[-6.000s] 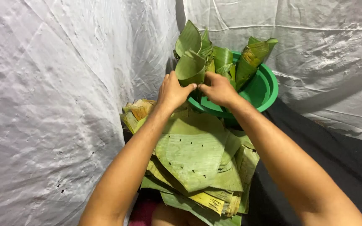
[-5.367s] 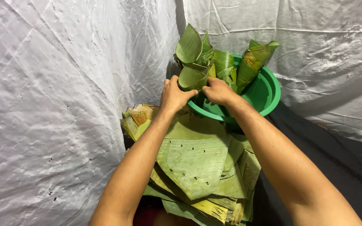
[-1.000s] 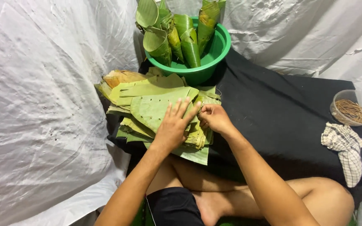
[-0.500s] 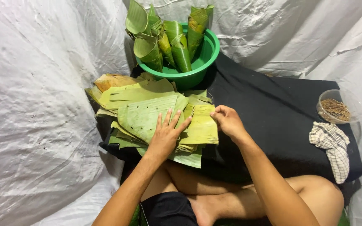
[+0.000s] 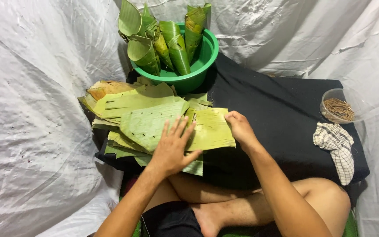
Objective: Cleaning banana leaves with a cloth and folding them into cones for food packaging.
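Note:
A stack of flat banana-leaf pieces lies on a black cloth in front of me. My left hand rests flat, fingers spread, on the top green leaf. My right hand grips the right edge of a yellowish leaf piece that sticks out to the right of the stack. Behind the stack stands a green basin holding several leaf cones.
A clear bowl of thin brown sticks sits at the right on the black cloth, with a checked rag beside it. White plastic sheeting covers the walls and floor. My crossed bare legs are below.
My hands came back from the leaf cones in the basin to the leaf stack. The right hand has drawn a yellowish leaf piece out to the right while the left presses down.

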